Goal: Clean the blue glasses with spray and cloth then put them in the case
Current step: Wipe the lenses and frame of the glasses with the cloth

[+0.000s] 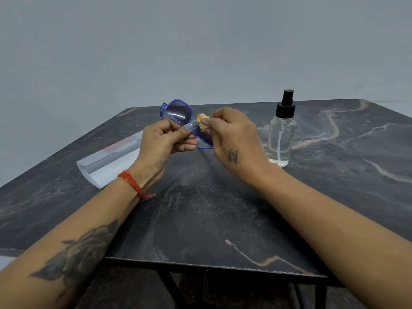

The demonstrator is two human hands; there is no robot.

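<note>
Both forearms come in from the bottom corners and meet above the middle. The left hand (pixel 166 141) is turned with its palm toward the right, its fingers are curled, and the thumb presses down on what it pinches. A red thread band (pixel 133 184) goes around the left wrist, and the left forearm has a dark rose tattoo (pixel 82 248). The right hand (pixel 234 139) shows its back to the camera, with a small tattoo on it; its fingertips are bunched together in a pinch.
</note>
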